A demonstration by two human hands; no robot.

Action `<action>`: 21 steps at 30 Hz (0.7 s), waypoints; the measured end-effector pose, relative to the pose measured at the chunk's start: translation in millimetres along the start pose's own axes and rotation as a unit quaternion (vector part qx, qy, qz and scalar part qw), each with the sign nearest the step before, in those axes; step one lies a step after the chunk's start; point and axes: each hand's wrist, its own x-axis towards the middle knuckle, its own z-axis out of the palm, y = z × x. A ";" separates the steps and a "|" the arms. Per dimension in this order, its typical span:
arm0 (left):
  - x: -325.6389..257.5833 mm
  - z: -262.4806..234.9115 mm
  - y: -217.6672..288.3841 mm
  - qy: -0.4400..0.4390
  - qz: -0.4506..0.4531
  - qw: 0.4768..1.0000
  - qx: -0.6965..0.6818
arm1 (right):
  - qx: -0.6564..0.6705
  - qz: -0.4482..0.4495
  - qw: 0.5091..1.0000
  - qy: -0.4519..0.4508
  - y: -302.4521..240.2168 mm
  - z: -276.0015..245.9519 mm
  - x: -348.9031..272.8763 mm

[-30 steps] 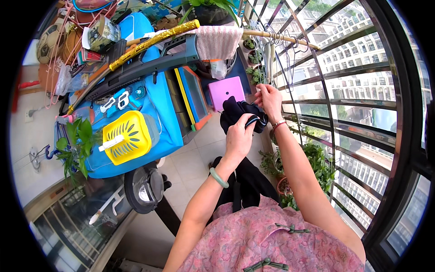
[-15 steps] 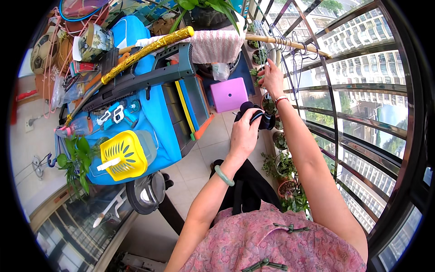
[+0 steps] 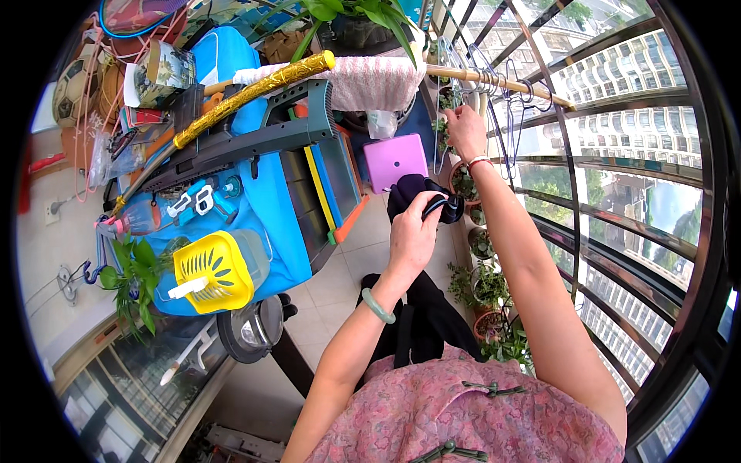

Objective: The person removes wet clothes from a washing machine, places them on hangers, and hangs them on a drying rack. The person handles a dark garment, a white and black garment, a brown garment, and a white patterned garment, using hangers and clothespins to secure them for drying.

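Note:
My left hand (image 3: 411, 239) is closed on a bundle of dark cloth (image 3: 407, 193) with a thin light-blue edge, held in front of my legs. Its garment type does not show. Farther up, my right hand (image 3: 465, 133) has its fingers curled around a thin pale wire hanger (image 3: 439, 153), just below a bamboo pole (image 3: 502, 78). Several dark wire hangers (image 3: 509, 127) hang from the pole to the right of that hand. A pink-and-white striped towel (image 3: 370, 83) drapes over the pole to the left.
A purple stool (image 3: 396, 162) stands beyond the cloth. Potted plants (image 3: 488, 289) line the floor beside the metal railing (image 3: 573, 193). At left, a blue-covered surface (image 3: 279, 231) bears a yellow-lidded container (image 3: 216, 270), a toy gun and a gold-wrapped pole (image 3: 255, 96).
My right hand has drawn down a little from the pole, its fingers now curled in with the pale hanger. The dark cloth in my left hand has shifted and spread slightly upward.

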 end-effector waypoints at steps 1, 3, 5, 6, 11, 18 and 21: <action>-0.7 -1.9 -0.9 0.002 -0.008 1.000 -0.004 | -0.037 -0.025 0.999 0.008 0.9 0.6 0.0; -2.4 -5.5 -3.7 0.007 -0.024 1.000 -0.013 | -0.066 -0.065 0.996 0.017 -0.3 -0.5 -2.3; -4.2 -9.7 -8.0 0.019 -0.008 1.000 -0.006 | -0.072 -0.077 0.994 0.035 -5.2 -2.4 -6.9; -5.6 -11.1 -10.5 0.024 0.000 1.000 -0.004 | -0.076 -0.084 0.993 0.045 -7.7 -5.2 -9.8; -6.2 -21.1 -20.4 0.091 0.110 0.989 0.047 | -0.075 -0.142 0.984 0.079 -19.2 -16.0 -27.7; -27.8 -38.8 -9.7 0.128 0.124 0.979 0.100 | -0.112 -0.190 0.967 0.129 -33.0 -39.4 -60.3; -42.4 -46.5 -9.7 0.128 0.130 0.978 0.106 | -0.116 -0.197 0.965 0.131 -34.9 -48.2 -83.5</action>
